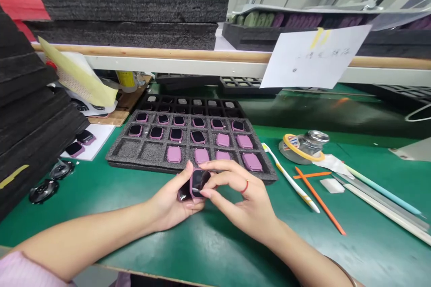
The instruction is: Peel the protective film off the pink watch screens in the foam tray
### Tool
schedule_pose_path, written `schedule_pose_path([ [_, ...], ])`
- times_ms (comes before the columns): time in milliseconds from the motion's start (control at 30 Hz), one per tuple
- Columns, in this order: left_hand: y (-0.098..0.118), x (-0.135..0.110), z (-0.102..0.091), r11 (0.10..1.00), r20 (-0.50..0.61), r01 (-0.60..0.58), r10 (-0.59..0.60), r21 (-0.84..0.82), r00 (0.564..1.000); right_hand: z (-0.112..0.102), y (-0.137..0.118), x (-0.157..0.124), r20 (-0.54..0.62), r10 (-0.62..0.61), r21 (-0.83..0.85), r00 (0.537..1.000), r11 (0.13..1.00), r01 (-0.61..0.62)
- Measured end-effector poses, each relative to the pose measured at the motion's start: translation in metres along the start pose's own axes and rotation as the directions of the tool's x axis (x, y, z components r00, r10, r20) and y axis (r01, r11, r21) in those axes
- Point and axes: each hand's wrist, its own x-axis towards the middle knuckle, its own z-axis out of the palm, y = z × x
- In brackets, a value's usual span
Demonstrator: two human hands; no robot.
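Left hand (168,202) curled under, right hand (239,193) pinched on a pink watch (199,183), long side tipped toward the foam tray (144,152).

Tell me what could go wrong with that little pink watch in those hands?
The pink smartwatch is pinched between the left hand and right hand, so it might slip onto the green workbench. The right fingertips near its dark screen could smudge it. A bump could also jostle the pink watches in the foam tray.
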Motion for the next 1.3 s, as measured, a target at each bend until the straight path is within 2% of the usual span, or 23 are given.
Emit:
schedule_pose_path([
  [100, 0.001, 0.0, 0.0, 0.999, 0.01, 0.029, -0.03, 0.029, 1.0, -0.002, -0.003, 0.0, -0.167, 0.051, 0.022, 0.985, 0.999, -0.048],
  [167, 0.001, -0.001, -0.001, 0.998, 0.023, 0.053, -0.054, 0.042, 0.998, -0.004, -0.006, -0.001, -0.305, 0.115, 0.122, 0.945, 0.989, -0.081],
  [233, 0.002, -0.002, -0.002, 0.997, 0.037, 0.061, -0.062, 0.044, 0.997, -0.006, -0.007, -0.003, -0.342, 0.167, 0.219, 0.925, 0.971, -0.094],
  [300, 0.002, -0.003, -0.003, 0.997, 0.049, 0.059, -0.062, 0.049, 0.997, -0.005, -0.006, -0.006, -0.232, 0.164, 0.24, 0.959, 0.965, -0.107],
  [367, 0.003, -0.004, -0.003, 0.996, 0.067, 0.066, -0.07, 0.066, 0.995, -0.002, -0.004, -0.008, -0.05, 0.141, 0.18, 0.989, 0.975, -0.13],
  [400, 0.003, -0.005, -0.003, 0.995, 0.078, 0.07, -0.076, 0.074, 0.994, 0.0, -0.003, -0.009, 0.017, 0.132, 0.14, 0.991, 0.981, -0.133],
  [467, 0.003, -0.006, -0.002, 0.994, 0.088, 0.071, -0.079, 0.088, 0.993, 0.004, -0.001, -0.01, 0.081, 0.127, 0.089, 0.989, 0.987, -0.134],
  [700, 0.0, -0.002, 0.004, 0.982, 0.02, -0.02, 0.017, 0.188, 1.0, 0.02, -0.007, -0.013, 0.12, 0.287, 0.159, 0.95, 0.94, -0.303],
  [900, 0.002, -0.002, 0.007, 0.978, 0.056, 0.0, -0.012, 0.209, 0.998, 0.017, -0.007, -0.016, 0.165, 0.264, 0.152, 0.95, 0.945, -0.289],
  [1100, 0.003, -0.004, 0.01, 0.978, 0.051, -0.01, 0.0, 0.206, 0.999, 0.015, -0.012, -0.016, 0.175, 0.27, 0.184, 0.947, 0.936, -0.301],
  [1200, 0.002, -0.005, 0.008, 0.983, 0.031, 0.023, -0.029, 0.181, 0.999, 0.011, -0.012, -0.015, 0.187, 0.263, 0.212, 0.947, 0.93, -0.3],
  [1267, 0.002, -0.007, 0.004, 0.985, 0.027, 0.055, -0.06, 0.161, 0.998, 0.005, -0.01, -0.013, 0.124, 0.261, 0.273, 0.957, 0.919, -0.286],
  [1300, 0.002, -0.007, 0.002, 0.986, 0.032, 0.065, -0.071, 0.155, 0.997, 0.001, -0.008, -0.011, 0.053, 0.267, 0.302, 0.962, 0.914, -0.27],
])
